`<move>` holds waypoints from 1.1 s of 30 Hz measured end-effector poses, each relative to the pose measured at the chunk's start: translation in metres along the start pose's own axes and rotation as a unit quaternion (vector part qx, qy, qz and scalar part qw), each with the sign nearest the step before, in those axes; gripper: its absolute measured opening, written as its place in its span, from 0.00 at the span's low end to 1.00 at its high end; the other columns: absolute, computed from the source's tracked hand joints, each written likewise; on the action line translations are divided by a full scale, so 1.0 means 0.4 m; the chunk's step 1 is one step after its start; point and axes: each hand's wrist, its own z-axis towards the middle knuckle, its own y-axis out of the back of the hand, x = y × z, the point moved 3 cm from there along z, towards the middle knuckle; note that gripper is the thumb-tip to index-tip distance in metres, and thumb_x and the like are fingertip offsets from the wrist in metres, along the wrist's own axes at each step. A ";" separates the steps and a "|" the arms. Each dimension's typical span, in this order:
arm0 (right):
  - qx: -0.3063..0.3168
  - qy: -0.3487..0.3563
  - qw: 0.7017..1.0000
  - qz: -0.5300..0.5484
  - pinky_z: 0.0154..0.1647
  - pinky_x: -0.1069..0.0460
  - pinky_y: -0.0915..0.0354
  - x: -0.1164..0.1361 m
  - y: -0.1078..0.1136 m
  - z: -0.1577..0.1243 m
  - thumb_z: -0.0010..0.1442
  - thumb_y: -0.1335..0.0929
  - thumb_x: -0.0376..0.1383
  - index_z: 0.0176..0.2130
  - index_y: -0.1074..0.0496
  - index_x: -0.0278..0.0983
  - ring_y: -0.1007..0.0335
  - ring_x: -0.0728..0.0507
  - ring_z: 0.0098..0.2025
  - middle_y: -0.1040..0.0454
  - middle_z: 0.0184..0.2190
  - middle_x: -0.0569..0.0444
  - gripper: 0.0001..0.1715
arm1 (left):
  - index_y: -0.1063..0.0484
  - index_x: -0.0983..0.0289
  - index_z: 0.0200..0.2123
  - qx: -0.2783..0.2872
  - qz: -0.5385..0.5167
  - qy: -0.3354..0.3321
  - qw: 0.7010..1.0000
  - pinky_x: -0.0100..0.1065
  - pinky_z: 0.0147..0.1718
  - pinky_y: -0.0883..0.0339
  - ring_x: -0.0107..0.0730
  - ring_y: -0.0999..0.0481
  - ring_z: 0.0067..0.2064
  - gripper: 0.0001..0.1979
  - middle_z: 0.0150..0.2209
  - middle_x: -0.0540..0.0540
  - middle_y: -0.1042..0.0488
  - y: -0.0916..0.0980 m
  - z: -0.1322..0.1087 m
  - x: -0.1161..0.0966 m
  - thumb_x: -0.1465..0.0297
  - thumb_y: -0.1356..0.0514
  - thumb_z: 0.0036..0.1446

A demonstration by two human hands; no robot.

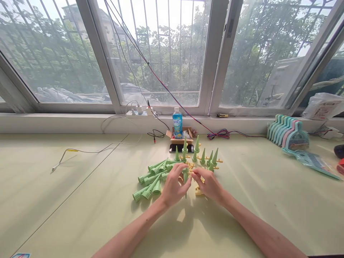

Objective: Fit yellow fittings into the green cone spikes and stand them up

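My left hand (174, 187) is closed around a green plastic watering spike (185, 175), its pointed end hanging down past the fingers. With thumb and forefinger, my right hand (210, 183) pinches a small yellow valve (190, 172) against the side of that spike. The fingers partly hide where the two meet. Left of my hands lies a pile of loose green spikes (150, 178). Behind them, several spikes (214, 159) stand point-up with yellow valves sticking out sideways. More yellow pieces (199, 191) lie beneath and beside my right hand.
At the back, a blue bottle (177, 123) stands by a small cardboard box (185, 141), with a black phone (174, 148) in front. Cables (219, 134) run along the sill. Pastel plastic pieces (288, 130) stand in a row at right, near a teal flat package (311, 163).
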 end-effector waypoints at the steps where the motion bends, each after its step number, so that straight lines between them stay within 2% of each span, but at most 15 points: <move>1: -0.005 0.000 1.000 0.000 0.30 0.53 0.38 -0.001 0.000 0.000 0.70 0.41 0.41 0.35 0.30 0.37 0.36 0.47 0.28 0.29 0.27 0.54 0.17 | 0.32 0.61 0.49 -0.004 -0.010 0.013 1.000 0.29 0.26 0.27 0.22 0.31 0.28 0.15 0.48 0.57 0.30 0.001 0.001 0.001 0.68 0.41 0.58; 4: -0.016 0.001 1.000 0.002 0.30 0.53 0.38 -0.002 0.000 0.001 0.70 0.41 0.41 0.34 0.31 0.37 0.35 0.47 0.28 0.28 0.28 0.53 0.16 | 0.33 0.61 0.53 0.002 -0.059 0.071 0.996 0.30 0.27 0.28 0.24 0.31 0.29 0.21 0.43 0.56 0.27 0.000 0.003 0.014 0.64 0.39 0.57; 8: -0.019 0.002 1.000 0.007 0.30 0.53 0.38 -0.002 0.000 0.001 0.70 0.41 0.41 0.35 0.31 0.37 0.34 0.47 0.29 0.27 0.28 0.53 0.16 | 0.32 0.63 0.52 0.027 -0.148 0.142 0.978 0.27 0.23 0.34 0.25 0.32 0.28 0.24 0.34 0.53 0.30 -0.008 0.005 0.036 0.60 0.36 0.55; 13: -0.017 -0.003 1.000 -0.003 0.29 0.54 0.40 -0.007 -0.002 0.000 0.70 0.41 0.40 0.32 0.32 0.37 0.37 0.47 0.27 0.29 0.27 0.54 0.17 | 0.33 0.63 0.50 0.031 -0.181 0.163 0.969 0.25 0.20 0.39 0.23 0.36 0.24 0.24 0.28 0.48 0.36 -0.012 0.002 0.043 0.59 0.35 0.53; 16: -0.009 -0.004 1.000 -0.012 0.28 0.54 0.43 -0.010 -0.004 0.000 0.70 0.42 0.40 0.29 0.36 0.38 0.41 0.49 0.25 0.34 0.24 0.57 0.18 | 0.34 0.63 0.51 0.035 -0.176 0.158 0.971 0.24 0.19 0.40 0.21 0.38 0.22 0.23 0.25 0.45 0.39 -0.012 0.000 0.039 0.60 0.36 0.54; 18: -0.003 -0.002 1.000 -0.018 0.27 0.54 0.45 -0.010 -0.004 0.000 0.70 0.42 0.39 0.27 0.38 0.38 0.44 0.49 0.24 0.37 0.23 0.58 0.19 | 0.34 0.63 0.50 0.031 -0.159 0.146 0.976 0.24 0.19 0.39 0.21 0.37 0.23 0.22 0.26 0.46 0.37 -0.009 0.000 0.033 0.61 0.36 0.55; 22: 0.002 0.004 0.999 -0.034 0.26 0.54 0.47 -0.008 -0.003 -0.001 0.70 0.44 0.38 0.25 0.42 0.38 0.48 0.49 0.23 0.40 0.21 0.59 0.21 | 0.32 0.63 0.48 0.018 -0.108 0.111 0.988 0.26 0.22 0.33 0.23 0.33 0.26 0.19 0.35 0.52 0.30 -0.004 0.002 0.020 0.62 0.37 0.55; 26: 0.007 0.004 0.999 -0.046 0.25 0.54 0.48 -0.007 -0.002 -0.003 0.70 0.44 0.38 0.24 0.44 0.38 0.49 0.49 0.23 0.41 0.21 0.59 0.22 | 0.32 0.62 0.48 0.012 -0.082 0.077 0.994 0.29 0.27 0.27 0.23 0.30 0.29 0.17 0.44 0.56 0.28 -0.004 0.003 0.015 0.64 0.38 0.56; 33: 0.020 -0.009 0.999 -0.033 0.24 0.53 0.51 -0.008 -0.006 -0.003 0.71 0.45 0.40 0.24 0.47 0.39 0.52 0.50 0.22 0.44 0.20 0.60 0.22 | 0.32 0.61 0.48 0.011 -0.043 0.020 0.999 0.28 0.26 0.26 0.23 0.29 0.30 0.15 0.44 0.55 0.30 -0.007 0.001 0.016 0.67 0.39 0.57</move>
